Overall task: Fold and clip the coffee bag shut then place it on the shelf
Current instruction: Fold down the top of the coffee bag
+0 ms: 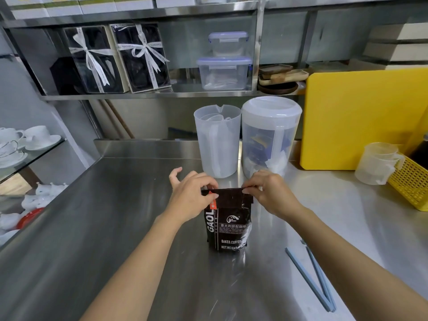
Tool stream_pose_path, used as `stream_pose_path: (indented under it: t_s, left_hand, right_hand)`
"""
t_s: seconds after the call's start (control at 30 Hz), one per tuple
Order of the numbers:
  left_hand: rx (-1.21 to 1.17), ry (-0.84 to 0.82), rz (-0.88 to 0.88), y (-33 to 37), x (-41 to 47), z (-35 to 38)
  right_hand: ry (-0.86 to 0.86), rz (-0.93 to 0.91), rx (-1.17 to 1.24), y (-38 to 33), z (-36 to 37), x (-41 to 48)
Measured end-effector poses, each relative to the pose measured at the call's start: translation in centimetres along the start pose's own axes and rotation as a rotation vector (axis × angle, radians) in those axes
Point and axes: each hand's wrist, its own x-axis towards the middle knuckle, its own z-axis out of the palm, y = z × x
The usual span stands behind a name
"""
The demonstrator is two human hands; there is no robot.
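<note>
A black coffee bag (228,228) with white lettering stands upright on the steel counter (115,239). Its top edge is bent over toward me into a flat fold. My left hand (190,198) pinches the fold's left corner between thumb and fingers. My right hand (271,193) pinches the right corner the same way. A long grey-blue sealing clip (312,274) lies open in a V on the counter, to the right of the bag and apart from both hands. A steel shelf (162,95) runs along the wall above the counter.
Two translucent plastic pitchers (217,140) (269,137) stand just behind the bag. A yellow cutting board (361,119) leans at the back right, with a measuring cup (377,163) and a yellow basket (410,181) beside it. On the shelf are ribboned boxes (115,59) and clear containers (224,72). White cups (27,140) sit left.
</note>
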Motion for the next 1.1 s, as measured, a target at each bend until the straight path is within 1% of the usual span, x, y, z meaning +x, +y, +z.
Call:
stream_pose_path:
  t_s: [0.1, 0.2, 0.33, 0.53, 0.73, 0.87, 1.0, 1.1]
  left_hand:
    - [0.078, 0.003, 0.097, 0.8, 0.6, -0.3]
    - [0.171, -0.01, 0.199, 2.0, 1.2, -0.1]
    - [0.201, -0.026, 0.213, 2.9, 1.9, 0.6]
    - [0.221, -0.039, 0.226, 2.7, 2.0, -0.3]
    - [0.258, -0.055, 0.135, 1.7, 1.7, -1.5]
    - [0.283, -0.093, 0.121, 2.0, 1.7, -1.3]
    - [0.274, -0.091, 0.169, 3.0, 2.1, -1.1]
    - [0.262, -0.086, 0.228, 4.5, 2.5, -0.3]
  right_hand:
    - [0.039, -0.099, -0.156, -0.2, 0.6, 0.0]
    - [0.074, -0.149, -0.226, -0.6, 1.0, 0.1]
    - [0.103, -0.167, -0.271, -0.9, 1.2, 0.1]
    - [0.102, -0.095, -0.201, -0.1, 0.9, 0.3]
    - [0.105, -0.088, -0.17, 0.2, 0.9, 0.4]
    - [0.07, -0.097, -0.173, 0.0, 1.2, 0.7]
    - [0.047, -0.008, -0.099, 0.8, 0.7, 0.7]
    - [0.042, -0.016, -0.074, 0.8, 0.7, 0.7]
